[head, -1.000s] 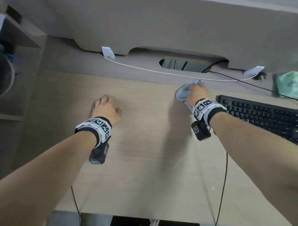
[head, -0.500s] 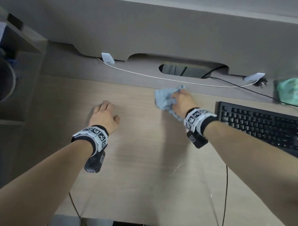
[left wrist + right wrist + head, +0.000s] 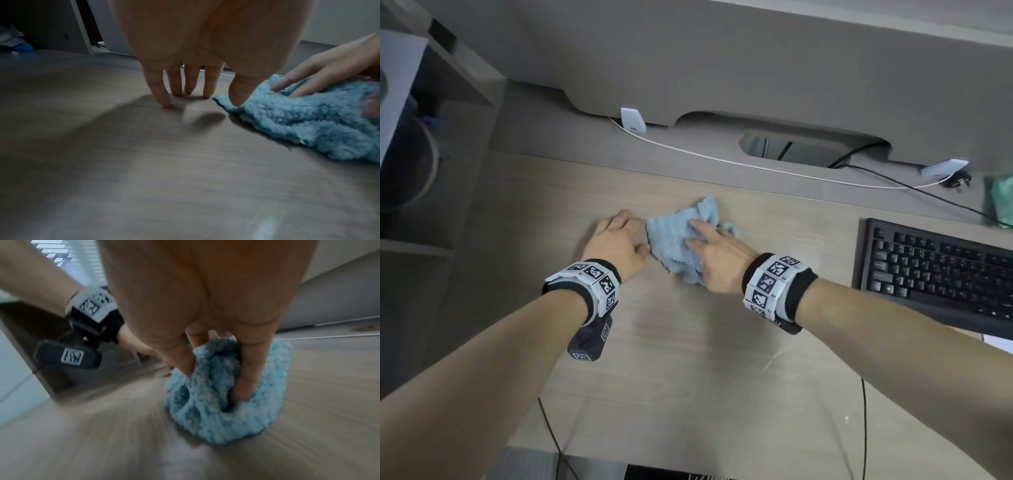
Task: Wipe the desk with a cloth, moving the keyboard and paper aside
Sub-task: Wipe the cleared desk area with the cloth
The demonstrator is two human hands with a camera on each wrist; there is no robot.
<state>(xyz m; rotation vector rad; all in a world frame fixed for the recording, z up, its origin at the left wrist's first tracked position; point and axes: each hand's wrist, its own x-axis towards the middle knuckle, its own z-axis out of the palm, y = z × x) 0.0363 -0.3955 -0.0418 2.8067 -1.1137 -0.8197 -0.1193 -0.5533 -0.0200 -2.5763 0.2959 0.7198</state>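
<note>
A fluffy light-blue cloth (image 3: 674,240) (image 3: 308,126) (image 3: 216,418) lies bunched on the wooden desk (image 3: 688,377) near its middle. My right hand (image 3: 717,255) (image 3: 216,373) (image 3: 308,81) is on top of it, thumb and fingers dug into the folds and gripping them. My left hand (image 3: 619,236) (image 3: 185,91) rests open just left of the cloth, fingertips on the desk and thumb close to the cloth's edge. A black keyboard (image 3: 935,270) sits at the right of the desk. A white paper corner (image 3: 1000,342) shows below it at the frame edge.
A white cable (image 3: 722,161) and a black cable (image 3: 911,186) run along the back strip by a cutout (image 3: 791,147). A green object (image 3: 1001,202) lies at the far right. Shelving (image 3: 431,137) stands at the left. Black cords (image 3: 863,428) hang over the front edge.
My right hand has swept the cloth leftward, from beside the keyboard to right next to my left hand. The left hand has stayed on the desk in about the same spot.
</note>
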